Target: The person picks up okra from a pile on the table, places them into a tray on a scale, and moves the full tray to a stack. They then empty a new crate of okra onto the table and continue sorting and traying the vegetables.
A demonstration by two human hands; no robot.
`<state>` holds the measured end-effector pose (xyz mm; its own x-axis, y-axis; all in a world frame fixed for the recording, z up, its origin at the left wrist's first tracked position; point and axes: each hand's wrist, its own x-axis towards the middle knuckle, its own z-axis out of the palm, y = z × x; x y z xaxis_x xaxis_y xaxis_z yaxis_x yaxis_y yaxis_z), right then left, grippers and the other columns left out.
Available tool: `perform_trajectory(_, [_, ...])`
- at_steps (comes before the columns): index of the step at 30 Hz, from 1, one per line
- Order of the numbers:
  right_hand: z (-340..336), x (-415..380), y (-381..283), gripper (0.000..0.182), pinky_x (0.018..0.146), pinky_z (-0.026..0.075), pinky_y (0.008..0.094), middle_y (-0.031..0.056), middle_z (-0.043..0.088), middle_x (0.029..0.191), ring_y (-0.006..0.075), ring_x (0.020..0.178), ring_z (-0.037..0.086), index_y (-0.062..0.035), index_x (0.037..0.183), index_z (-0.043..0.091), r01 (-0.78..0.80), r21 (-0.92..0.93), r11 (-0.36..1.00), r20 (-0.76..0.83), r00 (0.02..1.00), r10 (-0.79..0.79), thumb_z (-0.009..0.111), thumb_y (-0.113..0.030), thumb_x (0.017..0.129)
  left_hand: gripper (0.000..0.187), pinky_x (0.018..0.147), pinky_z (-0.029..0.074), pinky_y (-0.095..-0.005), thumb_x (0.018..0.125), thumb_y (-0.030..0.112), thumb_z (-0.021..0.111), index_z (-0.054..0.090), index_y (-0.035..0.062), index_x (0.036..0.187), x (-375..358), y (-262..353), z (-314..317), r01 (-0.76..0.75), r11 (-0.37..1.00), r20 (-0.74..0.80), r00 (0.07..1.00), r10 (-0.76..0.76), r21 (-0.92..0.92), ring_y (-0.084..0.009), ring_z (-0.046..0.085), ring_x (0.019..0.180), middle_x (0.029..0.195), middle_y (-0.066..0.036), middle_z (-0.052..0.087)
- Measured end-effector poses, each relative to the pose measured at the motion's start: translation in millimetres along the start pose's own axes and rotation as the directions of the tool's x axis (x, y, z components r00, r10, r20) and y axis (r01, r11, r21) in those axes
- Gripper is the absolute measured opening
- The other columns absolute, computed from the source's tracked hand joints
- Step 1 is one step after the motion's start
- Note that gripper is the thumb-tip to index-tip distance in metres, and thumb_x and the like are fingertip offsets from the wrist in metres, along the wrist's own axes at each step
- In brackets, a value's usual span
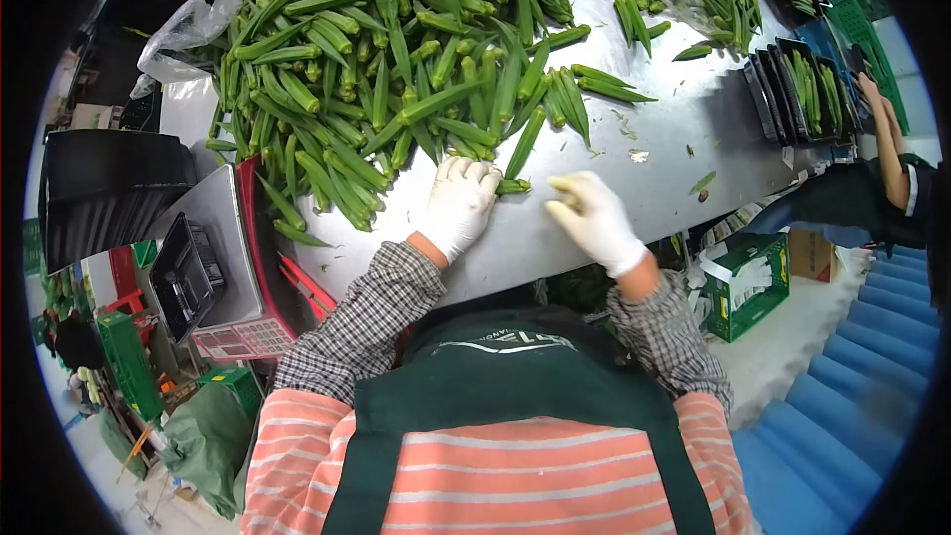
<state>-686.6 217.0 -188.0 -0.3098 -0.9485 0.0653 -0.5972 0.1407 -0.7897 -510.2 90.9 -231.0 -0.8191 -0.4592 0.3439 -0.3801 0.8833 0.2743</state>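
A large heap of green okra (367, 69) covers the back left of the metal table (654, 154). At its front edge, my gloved left hand (461, 200) rests low over the table with fingers curled. The stem end of an okra pod (514, 186) sticks out beside those fingers, the rest of it hidden under the hand. My gloved right hand (597, 220) hovers just right of that pod, thumb and forefinger apart, nothing between them. Several loose pods (568, 102) lie beyond both hands.
To the left stands a scale (226, 238) bearing a black plastic tray (188, 275), near stacked black trays (114, 188). Filled okra trays (804, 89) stand at the right, by another person's arm (885, 134). Clear plastic film (188, 35) edges the heap. A green crate (748, 287) is on the floor.
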Motion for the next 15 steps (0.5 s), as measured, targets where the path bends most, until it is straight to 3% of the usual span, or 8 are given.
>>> perform_trajectory(3, [30,18,-6,0.013,0.068,0.050,0.0309,0.0107,0.061,0.083,0.0229,0.075,0.062,-0.0040,0.092,0.065,-0.047,0.003,0.999,0.096,0.994,0.047,0.064,-0.008,0.079,0.025,0.092,0.039,-0.0417,0.067,0.010,0.065,0.061,0.0084,0.092,-1,2,-2,-0.002,0.999,-0.046,0.999,0.004,0.040,-0.0272,0.052,0.093,0.090,-0.007,0.056])
perform_trajectory(6, [39,22,8,0.014,0.067,0.049,0.0316,0.0113,0.061,0.083,0.0246,0.073,0.061,-0.0044,0.092,0.064,0.085,-0.066,0.994,0.050,0.995,-0.082,0.064,-0.009,0.078,0.027,0.094,0.038,-0.0434,0.066,0.009,0.065,0.060,0.0090,0.093,-5,1,-6,0.006,0.998,-0.055,0.998,-0.002,0.063,-0.0268,0.052,0.092,0.090,-0.007,0.055])
perform_trajectory(9, [37,23,11,0.010,0.065,0.048,0.0297,0.0083,0.061,0.079,0.0199,0.070,0.060,-0.0033,0.090,0.063,0.089,0.034,0.995,0.018,0.996,-0.089,0.062,-0.009,0.081,0.028,0.096,0.037,-0.0454,0.066,0.009,0.065,0.060,0.0096,0.093,-5,10,-12,0.019,0.997,-0.018,1.000,-0.018,0.074,-0.0266,0.052,0.093,0.090,-0.006,0.055])
perform_trajectory(12, [1,15,7,0.009,0.064,0.045,0.0269,0.0039,0.061,0.076,0.0134,0.069,0.057,-0.0011,0.087,0.063,-0.279,0.474,0.835,0.179,0.959,0.219,0.060,-0.009,0.085,0.030,0.097,0.036,-0.0461,0.066,0.010,0.065,0.059,0.0101,0.095,-6,15,-18,0.005,0.998,0.005,1.000,-0.005,0.055,-0.0267,0.051,0.093,0.090,-0.006,0.054])
perform_trajectory(15, [-77,-21,10,0.016,0.066,0.045,0.0258,0.0023,0.062,0.079,0.0100,0.071,0.055,0.0013,0.089,0.063,-0.369,0.546,0.752,0.251,0.929,0.273,0.058,-0.014,0.088,0.029,0.097,0.036,-0.0466,0.066,0.010,0.065,0.059,0.0101,0.095,-14,5,-24,0.028,0.999,0.022,0.999,-0.029,0.028,-0.0272,0.051,0.093,0.090,-0.007,0.053])
